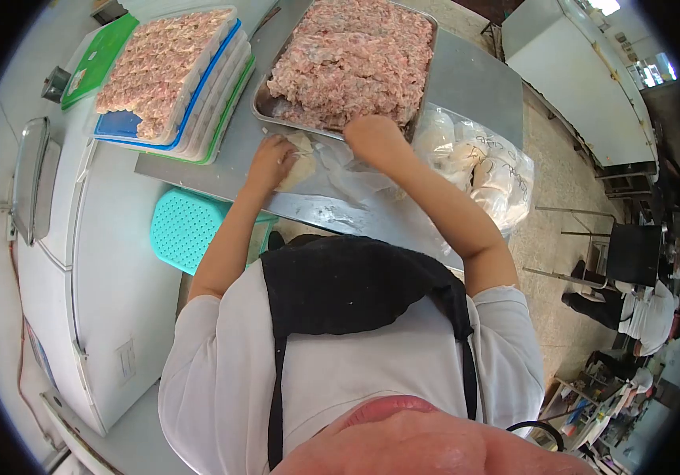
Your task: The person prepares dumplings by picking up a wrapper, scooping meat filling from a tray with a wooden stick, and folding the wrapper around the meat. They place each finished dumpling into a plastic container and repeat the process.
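Observation:
My left hand (274, 161) is at the left edge of a pale, thin sheet of dough (302, 165) on the metal table, its fingers curled against it. My right hand (373, 140) is closed at the near rim of a metal tray (302, 127) heaped with ground meat (356, 59). What its fingers hold, if anything, is too small to make out. Between my hands, clear plastic film (344, 170) lies crumpled on the table. Beside my right forearm sits a clear plastic bag (482, 162) with pale round pieces inside and dark writing on it.
Stacked containers (197, 119) at the left hold rows of filled pieces on top. A turquoise stool (185, 229) stands below the table's left side. A green lid (100, 63) leans behind the stack. Two people (647, 318) are far right, near a black chair (633, 253).

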Tool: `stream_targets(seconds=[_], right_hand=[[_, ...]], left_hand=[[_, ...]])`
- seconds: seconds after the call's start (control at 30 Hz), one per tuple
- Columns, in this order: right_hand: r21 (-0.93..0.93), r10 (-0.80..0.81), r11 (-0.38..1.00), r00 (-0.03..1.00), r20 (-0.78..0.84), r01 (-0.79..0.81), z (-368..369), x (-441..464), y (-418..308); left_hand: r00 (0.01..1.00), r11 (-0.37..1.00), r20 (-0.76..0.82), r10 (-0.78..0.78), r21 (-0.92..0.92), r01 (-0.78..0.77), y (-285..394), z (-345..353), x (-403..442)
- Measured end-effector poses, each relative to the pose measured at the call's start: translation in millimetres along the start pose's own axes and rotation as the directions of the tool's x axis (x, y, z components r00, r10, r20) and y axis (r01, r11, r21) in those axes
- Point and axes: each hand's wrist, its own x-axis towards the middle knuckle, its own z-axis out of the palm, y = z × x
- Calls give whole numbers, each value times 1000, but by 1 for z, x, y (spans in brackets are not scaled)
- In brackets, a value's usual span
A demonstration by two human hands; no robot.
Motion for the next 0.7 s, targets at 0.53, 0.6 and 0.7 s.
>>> stream_targets(seconds=[0.53, 0.6, 0.7], right_hand=[[519, 76, 854, 994, -77, -25, -6, 31, 12], [386, 105, 918, 994, -22, -89, -15, 47, 14], [159, 89, 983, 996, 13, -90, 5, 72, -7]], left_hand=[[699, 70, 335, -631, -874, 482, -1, -63, 4], [736, -19, 393, -551, -888, 460, 5, -74, 8], [724, -87, 453, -520, -872, 482, 7, -85, 9]])
